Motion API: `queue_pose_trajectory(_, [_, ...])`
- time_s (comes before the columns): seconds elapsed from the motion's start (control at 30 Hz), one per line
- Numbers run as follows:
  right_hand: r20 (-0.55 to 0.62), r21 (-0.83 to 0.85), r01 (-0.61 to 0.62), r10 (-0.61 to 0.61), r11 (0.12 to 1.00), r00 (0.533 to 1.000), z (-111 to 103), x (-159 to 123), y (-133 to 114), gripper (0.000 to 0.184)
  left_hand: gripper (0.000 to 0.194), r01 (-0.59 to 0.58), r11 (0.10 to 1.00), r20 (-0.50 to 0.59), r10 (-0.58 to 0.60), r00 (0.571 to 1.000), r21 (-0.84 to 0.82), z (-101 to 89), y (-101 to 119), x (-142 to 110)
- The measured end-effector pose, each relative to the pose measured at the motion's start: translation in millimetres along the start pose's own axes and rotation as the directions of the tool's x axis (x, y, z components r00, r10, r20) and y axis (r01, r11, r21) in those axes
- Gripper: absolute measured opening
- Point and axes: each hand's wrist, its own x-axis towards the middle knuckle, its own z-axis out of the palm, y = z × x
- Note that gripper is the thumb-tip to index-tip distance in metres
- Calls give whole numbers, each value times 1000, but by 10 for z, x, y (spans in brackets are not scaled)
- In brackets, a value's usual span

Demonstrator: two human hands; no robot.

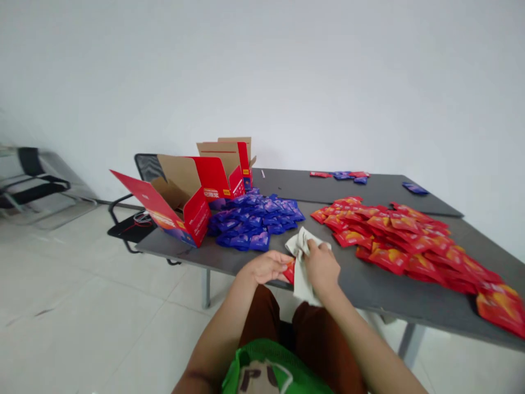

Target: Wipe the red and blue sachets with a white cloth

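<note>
At the table's front edge, my left hand (268,267) is closed on a red packet (289,271), gripping its left side. My right hand (322,267) bunches a whitish cloth (302,276) between its fingers and presses it against the packet. The cloth hides the packet's right part and hangs down over the table edge. Just beyond my left hand lies a heap of blue-purple packets (262,219). A larger, long pile of red packets (394,235) spreads to the right of my right hand.
Open red cardboard boxes (197,216) stand at the left end of the grey table (348,276), with more boxes (244,158) behind. A few packets (342,175) lie at the back, and one blue packet (415,188) sits far right. Black chairs (131,227) are on the left.
</note>
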Motion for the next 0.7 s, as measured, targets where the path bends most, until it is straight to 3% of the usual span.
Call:
queue_pose_trajectory(0.07, [-20, -56, -48, 47, 997, 999, 45, 131, 21, 26, 42, 0, 1000, 31, 0, 1000, 9, 17, 31, -16])
queue_pose_trajectory(0.17, [-86, -85, -57, 50, 995, 995, 86, 337, 46, 34, 41, -11, 999, -20, 10, 1000, -52, 13, 85, 30])
queue_pose_trajectory(0.23, [-93, -80, -93, 85, 992, 992, 29, 435, 71, 36, 36, -6, 996, -115, -5, 993, -93, 38, 107, 54])
queue_pose_trajectory(0.3, [-95, -34, -119, 115, 992, 989, -120, 475, 130, 34, 29, -9, 997, -295, -13, 955, -72, 97, 99, 51])
queue_pose_trajectory(0.37, [-120, 60, -107, 114, 992, 986, -332, 451, 234, 29, 27, -50, 998, -527, 56, 848, 26, 179, 50, 35])
queue_pose_trajectory(0.43, [-194, 171, -59, 92, 984, 977, -561, 377, 366, 28, 34, -135, 966, -706, 253, 662, 220, 273, -31, 22])
queue_pose_trajectory(0.5, [-307, 255, 17, 64, 967, 950, -771, 283, 485, 29, 46, -192, 848, -736, 526, 425, 495, 375, -121, 11])
queue_pose_trajectory(0.57, [-424, 297, 116, 23, 948, 905, -935, 208, 551, 27, 54, -126, 635, -605, 768, 211, 762, 469, -198, 3])
queue_pose_trajectory(0.6, [-469, 303, 161, 0, 939, 883, -994, 184, 557, 26, 57, -60, 509, -497, 855, 148, 858, 504, -233, 2])
queue_pose_trajectory(0.63, [-504, 298, 198, -23, 934, 864, -1035, 170, 546, 26, 58, 7, 380, -378, 919, 116, 925, 526, -268, 3])
queue_pose_trajectory(0.67, [-524, 283, 229, -50, 931, 850, -1056, 166, 518, 26, 57, 58, 246, -252, 960, 123, 967, 535, -307, 7])
queue_pose_trajectory(0.7, [-530, 259, 254, -83, 932, 844, -1053, 167, 479, 27, 55, 82, 116, -127, 979, 159, 990, 530, -353, 14])
